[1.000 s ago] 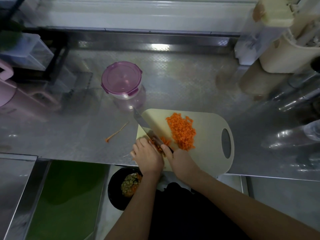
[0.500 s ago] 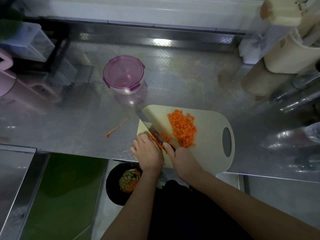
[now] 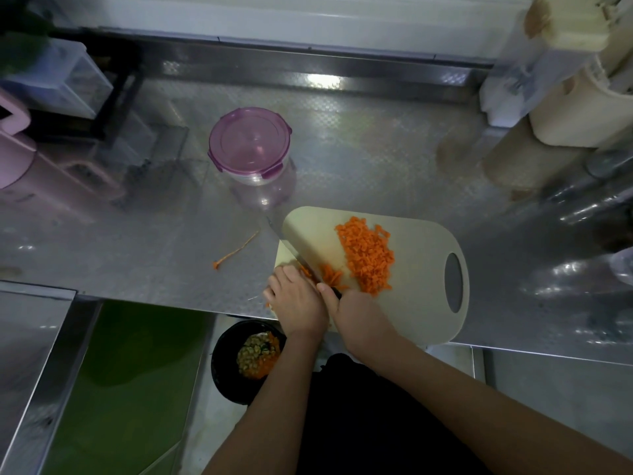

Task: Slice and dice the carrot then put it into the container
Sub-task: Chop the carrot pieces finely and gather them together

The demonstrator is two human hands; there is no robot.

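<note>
Carrot strips (image 3: 331, 274) sit lower centre on cutting board (image 3: 421, 269), left hand (image 3: 299, 299) fingers curled down on them, right hand (image 3: 356, 310) wrapped round knife (image 3: 294, 250) handle; diced carrot pile (image 3: 368, 255) just right of blade. Container (image 3: 250, 145) upper centre, purple lid on, contents unclear. Black bowl (image 3: 227, 368) below counter edge holds scraps.

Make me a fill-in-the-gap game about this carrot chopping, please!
1. The right hand grips the ____, while the left hand steadies the carrot strips.
2. The diced carrot lies in a pile on the cutting ____.
3. The container is closed with a purple ____.

Missing words: knife; board; lid.
</note>
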